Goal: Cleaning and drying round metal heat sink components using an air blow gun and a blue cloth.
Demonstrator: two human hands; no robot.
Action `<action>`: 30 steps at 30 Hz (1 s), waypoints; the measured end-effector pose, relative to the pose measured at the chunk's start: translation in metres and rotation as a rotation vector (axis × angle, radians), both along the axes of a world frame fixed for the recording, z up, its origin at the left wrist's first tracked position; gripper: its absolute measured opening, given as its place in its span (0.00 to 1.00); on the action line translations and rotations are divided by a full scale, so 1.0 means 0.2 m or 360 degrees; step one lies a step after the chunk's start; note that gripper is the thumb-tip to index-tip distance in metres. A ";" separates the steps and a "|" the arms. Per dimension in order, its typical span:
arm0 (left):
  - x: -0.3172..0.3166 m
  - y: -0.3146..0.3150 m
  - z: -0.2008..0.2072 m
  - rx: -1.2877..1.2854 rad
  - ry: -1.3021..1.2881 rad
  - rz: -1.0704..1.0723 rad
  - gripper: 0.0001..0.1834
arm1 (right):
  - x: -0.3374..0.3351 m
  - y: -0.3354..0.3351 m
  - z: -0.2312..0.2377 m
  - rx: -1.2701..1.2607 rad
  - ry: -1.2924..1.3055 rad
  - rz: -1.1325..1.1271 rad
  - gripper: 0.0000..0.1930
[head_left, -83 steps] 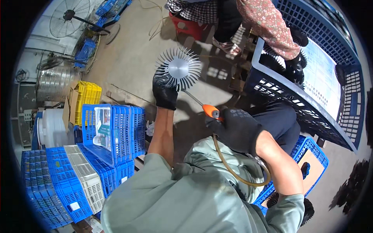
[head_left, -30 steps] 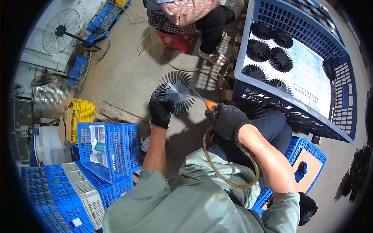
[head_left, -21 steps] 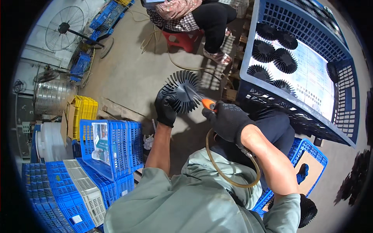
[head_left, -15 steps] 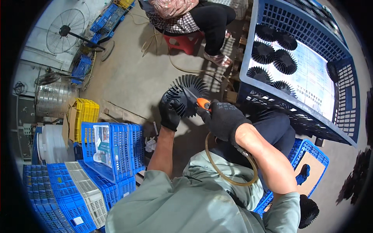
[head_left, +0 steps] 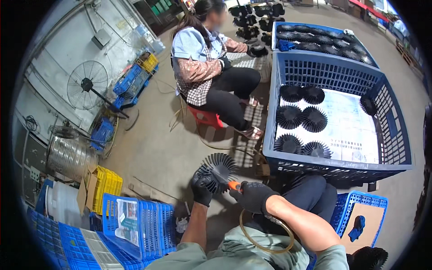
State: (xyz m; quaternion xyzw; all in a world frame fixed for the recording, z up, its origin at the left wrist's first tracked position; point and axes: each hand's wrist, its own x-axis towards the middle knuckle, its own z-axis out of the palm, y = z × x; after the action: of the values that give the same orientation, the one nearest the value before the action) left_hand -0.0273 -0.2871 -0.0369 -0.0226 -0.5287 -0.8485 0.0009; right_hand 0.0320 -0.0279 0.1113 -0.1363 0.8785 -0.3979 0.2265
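Observation:
In front of me a round black finned heat sink is held up by my left hand, in a black glove, its fingers closed on the left edge of the fins. My right hand, also in a black glove, grips an orange air tool whose slim pointed tip is against or just in front of the fins. A yellowish hose loops below my right wrist. Most of the tool's body is hidden in my right hand.
A large blue-grey crate holding several heat sinks stands right, with a fuller crate behind it. A co-worker sits ahead on a red stool. Blue crates are stacked left. A fan stands far left.
My view has tilted up, bringing the co-worker and far crates into sight. Both hands still hold the heat sink and the tool close together; the heat sink looks slightly turned.

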 end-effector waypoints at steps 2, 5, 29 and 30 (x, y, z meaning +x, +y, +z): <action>0.00 0.02 0.07 -0.0070 -0.0071 0.0122 0.19 | 0.01 0.02 -0.01 0.0026 -0.0092 0.0086 0.29; 0.01 0.04 0.16 -0.0493 0.0094 0.0244 0.21 | 0.05 0.07 -0.02 -0.0080 -0.0255 0.0143 0.29; 0.16 0.53 0.66 0.0896 -0.0546 -0.0216 0.42 | 1.78 1.20 -0.96 0.0334 -0.0337 -0.1559 0.18; 0.14 0.57 0.66 0.0912 -0.0565 -0.0293 0.42 | 1.67 1.19 -0.84 0.0604 -0.0632 -0.1649 0.20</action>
State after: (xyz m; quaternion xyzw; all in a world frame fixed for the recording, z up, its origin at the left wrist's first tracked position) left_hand 0.0011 -0.1731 0.0958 0.0788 -0.2565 -0.9497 -0.1612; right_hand 0.3662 0.2091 -0.0568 0.4312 0.8272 -0.3103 0.1832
